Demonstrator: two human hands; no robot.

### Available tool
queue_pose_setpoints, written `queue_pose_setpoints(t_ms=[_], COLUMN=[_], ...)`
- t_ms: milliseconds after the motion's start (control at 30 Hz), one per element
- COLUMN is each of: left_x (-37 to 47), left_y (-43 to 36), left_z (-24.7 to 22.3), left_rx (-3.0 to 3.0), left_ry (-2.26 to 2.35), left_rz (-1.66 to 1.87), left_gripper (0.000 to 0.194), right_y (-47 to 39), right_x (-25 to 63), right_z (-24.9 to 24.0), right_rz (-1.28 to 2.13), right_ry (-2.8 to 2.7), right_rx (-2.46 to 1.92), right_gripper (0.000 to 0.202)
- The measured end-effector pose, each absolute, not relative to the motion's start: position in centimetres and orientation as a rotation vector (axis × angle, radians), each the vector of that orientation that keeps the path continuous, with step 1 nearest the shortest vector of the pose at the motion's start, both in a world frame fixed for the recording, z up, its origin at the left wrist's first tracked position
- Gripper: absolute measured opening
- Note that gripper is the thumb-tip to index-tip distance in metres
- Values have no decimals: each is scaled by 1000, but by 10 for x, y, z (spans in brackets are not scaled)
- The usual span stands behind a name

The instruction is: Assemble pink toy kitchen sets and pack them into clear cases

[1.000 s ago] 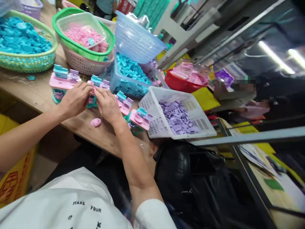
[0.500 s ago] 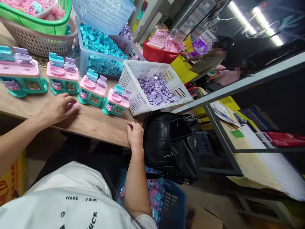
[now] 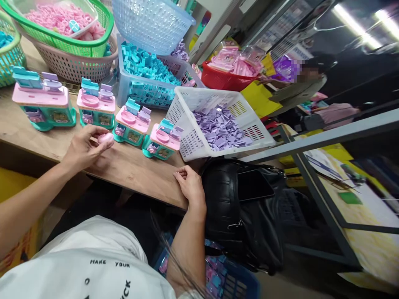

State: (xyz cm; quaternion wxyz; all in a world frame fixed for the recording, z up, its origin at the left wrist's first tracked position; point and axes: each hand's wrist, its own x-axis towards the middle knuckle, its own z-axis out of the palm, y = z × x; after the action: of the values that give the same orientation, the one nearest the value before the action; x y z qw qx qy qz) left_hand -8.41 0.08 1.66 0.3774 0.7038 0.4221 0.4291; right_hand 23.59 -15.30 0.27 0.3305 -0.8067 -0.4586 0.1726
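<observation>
Pink piece (image 3: 106, 138): pinched in the left hand (image 3: 84, 147), fingers curled around it, just above the table (image 3: 131, 170). Right hand (image 3: 190, 185): loosely curled, holding nothing, resting at the table edge. Four toy units in a row, nearest (image 3: 131, 124) just beyond the piece. White basket (image 3: 199, 145) of purple parts to the right.

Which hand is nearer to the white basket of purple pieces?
The right hand: it rests at the table edge, just below the white basket. The left hand is farther left, holding a small pink piece.
</observation>
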Motion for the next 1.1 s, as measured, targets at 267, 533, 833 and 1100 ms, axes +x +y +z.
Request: queue_pose_setpoints(t_ms=[267, 533, 833, 1100], left_x=[-18, -10, -10, -6], left_y=[-47, -40, -46, -56], left_z=[0, -7, 0, -3], left_rx=[1649, 1349, 1658, 1845], left_ry=[804, 746, 827, 877], left_rz=[715, 638, 777, 779], left_gripper=[33, 32, 31, 37], right_y=[-140, -167, -170, -138], right_x=[183, 201, 185, 117], right_z=[-11, -25, -12, 6], right_rz=[416, 70, 90, 120], right_ry=[-1195, -1332, -1180, -1358], right_rx=[-1740, -1874, -1723, -1445], right_gripper=[22, 22, 22, 14])
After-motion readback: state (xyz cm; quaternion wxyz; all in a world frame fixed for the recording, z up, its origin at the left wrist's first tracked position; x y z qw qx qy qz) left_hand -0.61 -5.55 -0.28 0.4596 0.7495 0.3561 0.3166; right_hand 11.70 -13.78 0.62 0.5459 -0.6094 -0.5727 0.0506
